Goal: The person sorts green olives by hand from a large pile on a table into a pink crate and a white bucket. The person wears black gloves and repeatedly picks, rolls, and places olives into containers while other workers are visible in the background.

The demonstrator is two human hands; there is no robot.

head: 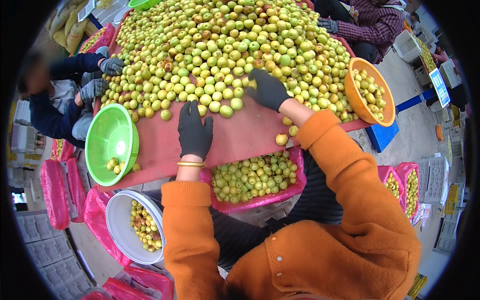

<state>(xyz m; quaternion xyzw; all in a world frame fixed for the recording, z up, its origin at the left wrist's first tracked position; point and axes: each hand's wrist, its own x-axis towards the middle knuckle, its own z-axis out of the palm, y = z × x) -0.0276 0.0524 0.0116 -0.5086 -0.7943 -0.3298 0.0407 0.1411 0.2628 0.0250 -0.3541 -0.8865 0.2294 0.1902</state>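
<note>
A large heap of yellow-green jujubes [210, 48], some with brown patches, covers most of the red tabletop [240, 133] before me. My right hand [270, 90], in a black glove, has a yellowish jujube [252, 83] between thumb and fingers at the heap's near edge. Further left, my left hand [195, 131] wears a matching glove, its thumb apart and nothing visible in its grasp. Its fingertips are beside a jujube [202, 110] at the front of the pile. Below the table edge, between my legs, a pink-lined crate [258, 198] contains many jujubes.
On the table's left is a green plastic basket [112, 144] with several fruits. An orange basket [390, 97] of jujubes tilts at the right. A white bucket [116, 228] with browned fruit stands lower left. People with gloved hands [111, 66] sit at both sides.
</note>
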